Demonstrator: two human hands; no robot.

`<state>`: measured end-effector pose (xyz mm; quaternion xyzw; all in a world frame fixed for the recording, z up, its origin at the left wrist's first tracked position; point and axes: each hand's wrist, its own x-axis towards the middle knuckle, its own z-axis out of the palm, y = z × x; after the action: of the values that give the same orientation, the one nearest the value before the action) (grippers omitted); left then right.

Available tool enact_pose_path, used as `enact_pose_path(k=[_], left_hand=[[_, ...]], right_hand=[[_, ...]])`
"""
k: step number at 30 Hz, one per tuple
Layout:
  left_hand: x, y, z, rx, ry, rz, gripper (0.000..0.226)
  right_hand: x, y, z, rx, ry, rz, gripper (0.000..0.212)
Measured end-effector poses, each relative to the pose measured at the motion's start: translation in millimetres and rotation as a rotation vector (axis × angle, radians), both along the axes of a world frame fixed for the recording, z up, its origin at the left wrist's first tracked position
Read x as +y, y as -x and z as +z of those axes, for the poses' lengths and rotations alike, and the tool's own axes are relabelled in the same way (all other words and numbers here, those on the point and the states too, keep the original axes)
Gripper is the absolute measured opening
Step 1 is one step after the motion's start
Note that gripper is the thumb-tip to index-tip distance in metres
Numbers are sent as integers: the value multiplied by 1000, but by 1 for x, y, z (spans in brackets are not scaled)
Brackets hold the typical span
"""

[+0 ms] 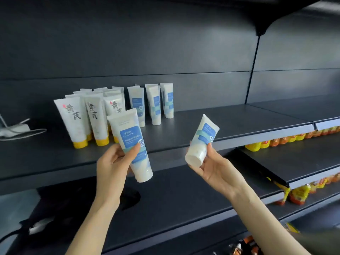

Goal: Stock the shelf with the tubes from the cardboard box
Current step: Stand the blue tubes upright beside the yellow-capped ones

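My left hand (114, 162) grips a white tube with a blue label (133, 142), cap down, in front of the dark shelf (211, 126). My right hand (211, 166) holds a second blue-label tube (201, 140), tilted with its white cap toward me. On the shelf stand several white tubes with yellow caps (77, 120) at the left. Several blue-label tubes (155, 105) stand upright beside them toward the right. Both hands are below and in front of the shelf's front edge. The cardboard box is out of view.
The shelf runs on bare to the right of the standing tubes. A white cable and plug (16, 128) lie at its far left. Lower shelves at the right carry yellow and orange packets (287, 139). A dark upright (253, 69) divides the back panel.
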<state>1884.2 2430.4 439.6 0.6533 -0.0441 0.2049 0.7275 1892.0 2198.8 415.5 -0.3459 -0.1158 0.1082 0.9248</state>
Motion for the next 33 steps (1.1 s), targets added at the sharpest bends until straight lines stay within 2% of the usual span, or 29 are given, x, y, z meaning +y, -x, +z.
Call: enact_pose_path(k=[2,5,10,14,17,21,29,33], left_hand=[[19,0,7,-23,-15,7,10],[41,1,17,-49,-23,12,12],[64,-2,30,-115,-72,28,12],[70,-8,31,-145,-81,43,14],[71,-13,34,-155,-93,58,17],[72,-22,40,-158,-119,114,17],[65,-33,51,-174,-122,192,15],[54,-37,53,-171,-105,171,20]], right_hand=[[20,-3,1,-30,20,-8,60],[44,-11,5,-54,126,-58,41],[59,-37,14,-161,384,-234,40],[50,-61,20,-234,506,-332,37],[38,-90,28,-269,590,-423,33],[25,-140,37,-331,804,-534,29],[10,-233,42,-329,1118,-631,28],[16,-257,44,-345,1199,-642,33]])
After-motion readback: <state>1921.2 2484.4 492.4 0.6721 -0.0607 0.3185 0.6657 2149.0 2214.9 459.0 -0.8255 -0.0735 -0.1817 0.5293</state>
